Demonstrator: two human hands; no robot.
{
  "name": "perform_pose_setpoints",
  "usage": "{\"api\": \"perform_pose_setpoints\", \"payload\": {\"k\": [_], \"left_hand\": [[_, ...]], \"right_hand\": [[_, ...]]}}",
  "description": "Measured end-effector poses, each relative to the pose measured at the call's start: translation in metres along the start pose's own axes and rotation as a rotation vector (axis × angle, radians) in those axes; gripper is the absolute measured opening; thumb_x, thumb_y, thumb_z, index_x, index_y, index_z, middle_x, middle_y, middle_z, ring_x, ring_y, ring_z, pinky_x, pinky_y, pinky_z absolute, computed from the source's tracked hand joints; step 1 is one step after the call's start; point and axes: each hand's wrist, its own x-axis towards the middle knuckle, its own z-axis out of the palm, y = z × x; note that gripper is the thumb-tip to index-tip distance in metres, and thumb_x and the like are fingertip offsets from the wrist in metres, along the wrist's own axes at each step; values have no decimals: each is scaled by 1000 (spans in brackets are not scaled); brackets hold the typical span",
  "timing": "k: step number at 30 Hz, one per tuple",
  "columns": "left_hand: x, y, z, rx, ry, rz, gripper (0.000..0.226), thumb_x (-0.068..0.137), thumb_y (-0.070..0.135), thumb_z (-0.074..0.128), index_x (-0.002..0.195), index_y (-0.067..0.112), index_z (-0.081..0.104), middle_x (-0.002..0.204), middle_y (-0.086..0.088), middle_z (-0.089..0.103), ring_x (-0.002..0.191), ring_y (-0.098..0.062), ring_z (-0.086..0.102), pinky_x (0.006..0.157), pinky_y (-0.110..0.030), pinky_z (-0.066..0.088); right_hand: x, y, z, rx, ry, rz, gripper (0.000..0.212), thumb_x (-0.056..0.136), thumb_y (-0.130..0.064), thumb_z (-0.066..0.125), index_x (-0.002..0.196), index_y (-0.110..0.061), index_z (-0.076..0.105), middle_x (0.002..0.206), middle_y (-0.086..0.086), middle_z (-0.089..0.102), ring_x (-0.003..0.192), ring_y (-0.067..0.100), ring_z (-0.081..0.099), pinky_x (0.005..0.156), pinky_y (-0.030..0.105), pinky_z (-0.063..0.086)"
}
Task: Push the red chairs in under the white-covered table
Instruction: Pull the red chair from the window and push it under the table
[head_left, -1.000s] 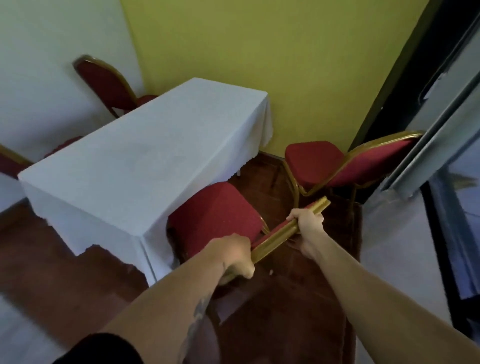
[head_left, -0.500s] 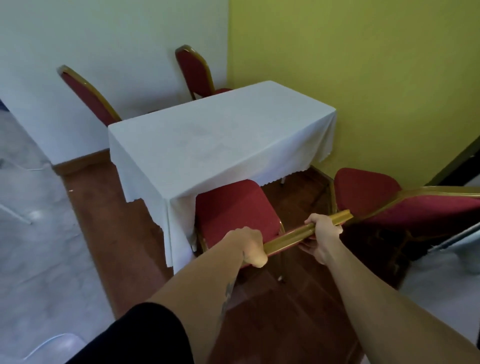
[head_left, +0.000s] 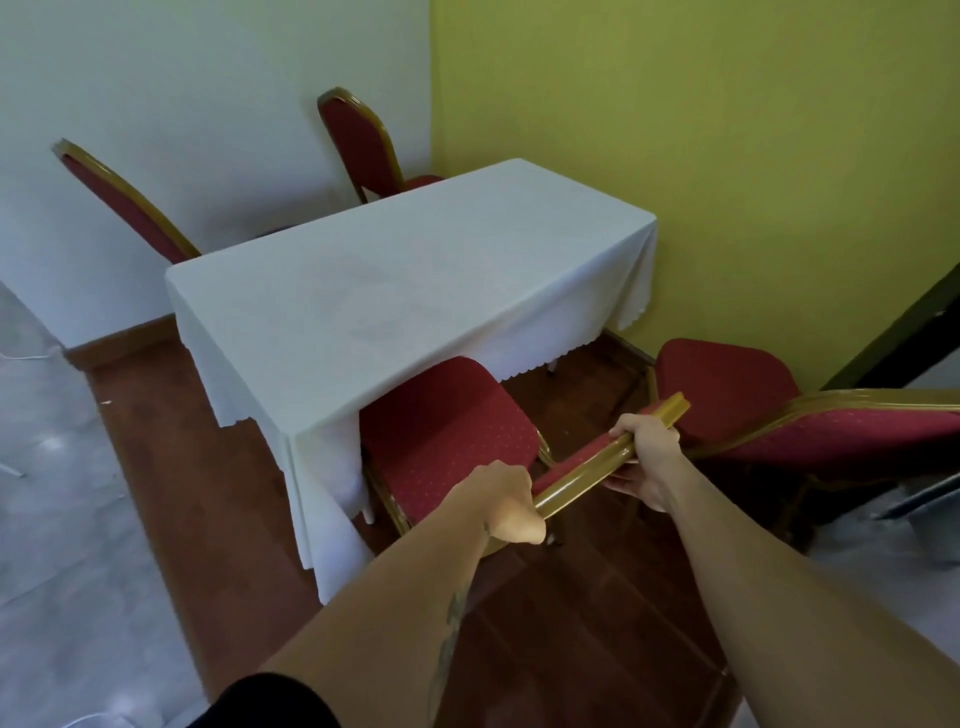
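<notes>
A table under a white cloth (head_left: 395, 280) stands in the corner of the room. In front of me is a red chair with a gold frame (head_left: 447, 431); its seat front is tucked under the cloth's near edge. My left hand (head_left: 506, 501) and my right hand (head_left: 647, 452) both grip the gold top rail of its backrest. To the right a second red chair (head_left: 727, 384) stands apart from the table, its backrest pointing right. Two more red chairs stand on the far side, one at the left (head_left: 124, 202) and one at the back (head_left: 358, 140).
A yellow-green wall (head_left: 727, 156) runs along the table's right end and a white wall (head_left: 182, 78) behind it. The table stands on brown flooring (head_left: 171, 452), with pale grey floor (head_left: 52, 519) to the left. A dark door frame (head_left: 904, 332) is at the right.
My view has swung to the left and drawn nearer to the table. Both hands have kept hold of the chair's top rail, and the seat reaches a little further under the cloth.
</notes>
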Motion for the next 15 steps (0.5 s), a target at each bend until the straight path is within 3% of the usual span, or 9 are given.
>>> {"api": "perform_pose_setpoints", "payload": {"k": [7,10,15], "left_hand": [[37,-7,-18,-14,41,36,22,77,28,68,95,19,58,91,-1,62,89,-26,63,72,-37,49],[50,-14,-29,-19,38,45,25,77,26,68,99,19,58,96,-1,62,91,-26,63,71,-37,46],[68,-36,-50,-28,20,60,25,73,29,68,94,19,60,91,-1,64,84,-24,64,73,-38,52]], "right_hand": [[31,-26,24,-64,17,-36,79,74,-9,60,147,-13,31,83,10,56,74,29,66,67,43,57],[44,-33,37,-75,33,-48,77,74,-9,59,147,-13,31,79,9,55,73,28,65,70,43,57],[60,-43,64,-103,42,-52,73,75,-10,59,143,-13,34,78,9,57,74,29,66,82,50,59]]}}
